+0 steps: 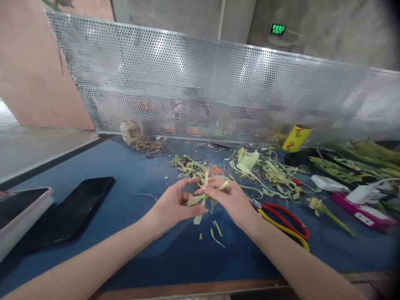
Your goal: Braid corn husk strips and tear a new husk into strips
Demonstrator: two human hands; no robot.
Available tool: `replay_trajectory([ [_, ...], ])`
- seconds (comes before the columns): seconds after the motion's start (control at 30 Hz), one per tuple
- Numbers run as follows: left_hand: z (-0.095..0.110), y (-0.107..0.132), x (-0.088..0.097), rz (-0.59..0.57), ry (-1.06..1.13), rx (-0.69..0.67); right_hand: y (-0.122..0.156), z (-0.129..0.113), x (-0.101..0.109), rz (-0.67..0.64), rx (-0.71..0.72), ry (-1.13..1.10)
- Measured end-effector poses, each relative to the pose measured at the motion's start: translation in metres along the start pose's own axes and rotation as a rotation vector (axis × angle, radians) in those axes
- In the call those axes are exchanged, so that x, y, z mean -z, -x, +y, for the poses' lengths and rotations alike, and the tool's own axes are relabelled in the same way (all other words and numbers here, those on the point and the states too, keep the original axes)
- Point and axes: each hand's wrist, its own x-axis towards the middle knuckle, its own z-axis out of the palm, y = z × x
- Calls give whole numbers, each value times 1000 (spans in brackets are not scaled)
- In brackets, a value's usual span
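Both hands meet over the blue table, around a small bundle of pale green leaf strips (203, 198). My left hand (175, 202) is curled at the bundle's left side, with thumb and fingers closing on it. From the right, my right hand (229, 198) pinches the upper part, and strips stick out above and below the fingers. Its inner grip is partly hidden. Close to my right wrist lie scissors (283, 223) with one red and one yellow handle. Loose leaf scraps (217, 235) lie just below the hands. Beyond them is a clump of small green buds or twists (187, 166).
Two phones (78, 208) (21, 208) are at the left. A twine ball (131, 132) stands at the back, near a perforated metal screen (175, 62). Peeled leaf strips (275, 173), a yellow roll (296, 138) and a purple power strip (359, 212) occupy the right side.
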Motion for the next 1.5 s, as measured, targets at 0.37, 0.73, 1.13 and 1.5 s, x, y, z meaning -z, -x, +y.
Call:
replay_trajectory([
  [0.37,-4,1,-4,-42,-152,13,0,1,0,14,-24,32],
  [0.73,3,3,9,32,-372,-151,-5,-8,14,-133,-91,191],
  [1.13,6,6,5,-8,-530,-174,-4,-12,18,-62,-76,223],
  [1.5,9,4,5,134,-445,-253,-4,-9,12,-117,-151,194],
])
